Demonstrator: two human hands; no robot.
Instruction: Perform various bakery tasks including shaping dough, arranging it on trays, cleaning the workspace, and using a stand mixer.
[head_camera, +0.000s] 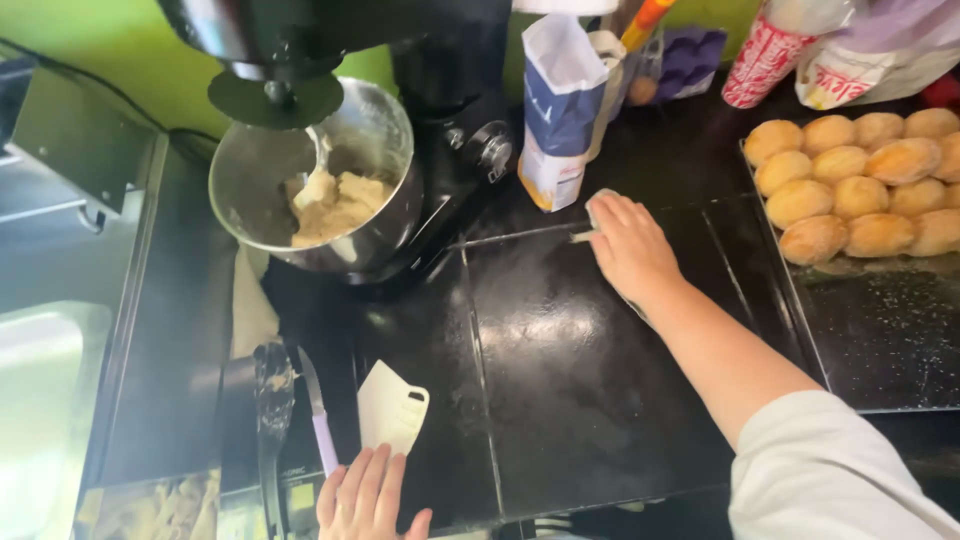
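On dark surface (580, 400), right hand (628, 248) lies spread, pressing a pale scraper (592, 212) flat; left hand (365, 495), fingers loosely spread, touches white dough cutter (392, 405).

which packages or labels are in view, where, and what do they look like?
Paper bag: upright beside the stand mixer, blue and white, top folded open.
Egg carton: behind the bag at the back wall, purple.
Plastic bags: top right, behind the tray of buns, white with red print.
No screens or signs.
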